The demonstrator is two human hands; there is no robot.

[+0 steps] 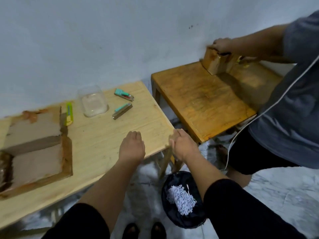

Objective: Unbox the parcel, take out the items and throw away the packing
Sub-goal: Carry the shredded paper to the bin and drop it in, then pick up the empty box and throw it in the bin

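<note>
at centre frame the left hand lies loosely curled and empty on the pale table; the right hand curls at its corner, grip unclear. the opened parcel sits lower left, shredded paper in the bin below.

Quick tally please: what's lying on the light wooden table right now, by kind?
Open brown cardboard box: 1
Yellow-green utility knife: 1
Clear plastic container: 1
Teal-and-brown small packaged items: 2
Total: 5
</note>
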